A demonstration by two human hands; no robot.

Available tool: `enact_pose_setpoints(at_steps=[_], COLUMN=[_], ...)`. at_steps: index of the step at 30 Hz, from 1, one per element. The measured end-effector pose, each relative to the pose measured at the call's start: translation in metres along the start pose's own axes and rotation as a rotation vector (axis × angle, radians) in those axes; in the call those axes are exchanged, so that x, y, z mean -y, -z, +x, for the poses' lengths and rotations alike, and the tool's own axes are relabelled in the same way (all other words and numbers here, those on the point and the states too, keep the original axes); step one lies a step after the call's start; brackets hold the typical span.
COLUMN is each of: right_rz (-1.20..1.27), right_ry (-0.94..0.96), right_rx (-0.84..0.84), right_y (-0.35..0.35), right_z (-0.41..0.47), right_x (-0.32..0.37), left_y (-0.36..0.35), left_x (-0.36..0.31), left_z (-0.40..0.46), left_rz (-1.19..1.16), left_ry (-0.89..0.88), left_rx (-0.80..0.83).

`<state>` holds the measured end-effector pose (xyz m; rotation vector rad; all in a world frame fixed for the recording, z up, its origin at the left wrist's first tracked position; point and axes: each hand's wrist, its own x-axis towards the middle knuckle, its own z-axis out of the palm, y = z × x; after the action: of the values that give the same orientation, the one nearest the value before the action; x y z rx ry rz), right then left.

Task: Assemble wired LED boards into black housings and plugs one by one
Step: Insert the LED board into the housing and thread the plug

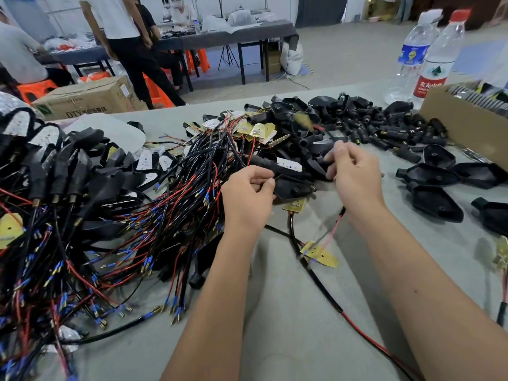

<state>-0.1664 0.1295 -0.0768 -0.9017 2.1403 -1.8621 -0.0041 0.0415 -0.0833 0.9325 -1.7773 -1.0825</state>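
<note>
hands [248, 193] [354, 174] pinch matte black tapered housing [288, 171]

Past your grip: grey-green worktable [288, 312], beige floor [343, 56]. Far left of it, a dark-clothed table [236, 34] on black legs, orange stools [196, 60] beneath, cardboard carton [88, 99] nearer. Dark curtain [320, 8] on back wall.

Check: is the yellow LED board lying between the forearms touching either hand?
Apart. The head view shows the yellow LED board flat on the table, with bare surface between it and both the left hand and the right hand further up.
</note>
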Motion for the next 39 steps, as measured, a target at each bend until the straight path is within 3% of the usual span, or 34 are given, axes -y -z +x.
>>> enact_pose_setpoints(at_steps=[3,6,8,10,14,18,21,28,36,39], right_rz=[0.467,0.763,0.833,0.790,0.659,0.402,0.365,0.540,0.454,0.567], right_ry=[-0.258,-0.453,-0.485,-0.482,-0.445,-0.209,-0.133,-0.235,-0.148,-0.174], right_rx=[-0.104,-0.333,-0.433,-0.428,-0.153,0.239,0.454,0.600,0.779,0.770], right_y=[0.002,0.008,0.013,0.013,0.006,0.005,0.004,0.001,-0.005,-0.003], right_z=[0.005,0.009,0.010,0.011,0.009,0.002,-0.006,-0.014,-0.023,-0.021], right_x=[0.002,0.007,0.005,0.003,0.002,0.003,0.008,0.014,0.016,0.020], left_y=[0.004,0.011,0.018,0.024,0.025,0.018,0.017,0.019,0.019,0.019], left_x=[0.001,0.001,0.002,0.004,0.007,0.008,0.007,0.007,0.006,0.008], left_z=[-0.001,0.000,0.004,0.006,0.007,0.006,0.005,0.006,0.006,0.006], left_rz=[0.085,0.068,-0.004,-0.032,-0.024,0.020,0.063,0.105,0.075,0.044], left_ry=[-0.024,-0.010,0.022,0.034,0.020,-0.004,-0.016,-0.002,-0.028,0.002], left_rx=[0.034,0.135,0.205,0.255,0.246,0.150,0.135,0.161,0.158,0.154])
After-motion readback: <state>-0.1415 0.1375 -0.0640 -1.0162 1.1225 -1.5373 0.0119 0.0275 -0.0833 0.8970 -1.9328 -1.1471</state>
